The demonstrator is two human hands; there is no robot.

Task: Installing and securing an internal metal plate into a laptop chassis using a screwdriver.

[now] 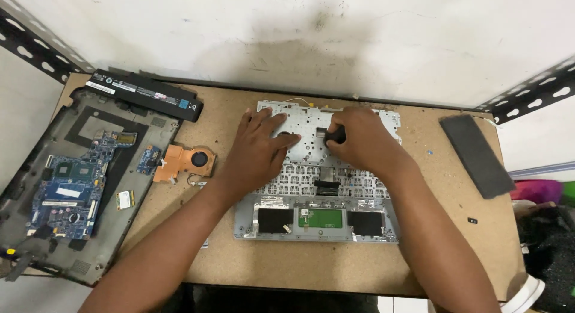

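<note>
A silver laptop palmrest frame (316,220), keyboard underside up, lies in the middle of the brown board table (311,265). My left hand (260,146) rests flat on its upper left part, fingers spread. My right hand (358,139) is closed around a small black-handled tool (334,134), probably a screwdriver, pressed onto the metal plate near the top centre. A green touchpad board (321,218) and two black pads sit along the frame's near edge.
At the left lies a grey laptop base cover (90,169) holding a blue motherboard (70,187). A black battery (147,94) lies behind it, a copper fan and heatsink (185,162) beside it. A dark grey pad (477,154) lies at the right. Small screws dot the table.
</note>
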